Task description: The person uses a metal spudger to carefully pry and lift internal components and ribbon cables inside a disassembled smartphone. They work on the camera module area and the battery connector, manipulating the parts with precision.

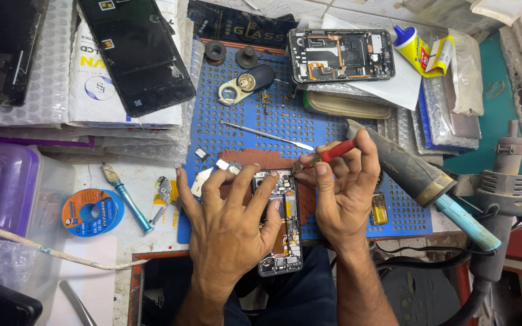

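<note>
The opened phone (282,223) lies face down on the blue perforated mat (333,121), at the mat's near edge, its lower end overhanging the bench (134,175) edge. Its back cover is off and the internal boards are exposed.

The left hand (228,226) rests flat over the left half of the phone, fingers spread wide, fingertips touching its upper end and pressing it down. It grips nothing.

The right hand (339,193) is just right of the phone, fingers curled narrow around a red-handled screwdriver (324,155). The tool tip points left, at the upper right corner of the phone.

Beyond the phone, on the mat:
- a thin metal pry tool (267,135), lying diagonally;
- a round-headed black and cream tool (246,84);
- two black knobs (231,54);
- a second opened phone (341,55), at the far edge of the mat.

Right of the phone, a hot-air gun (502,187) and a heavy dark-handled tool (406,169) lie well apart from it. Left of the phone, off the mat, lie a solder spool (92,212) and a teal-handled brush (127,199). A glue bottle (415,48) stands right of the second opened phone.
</note>
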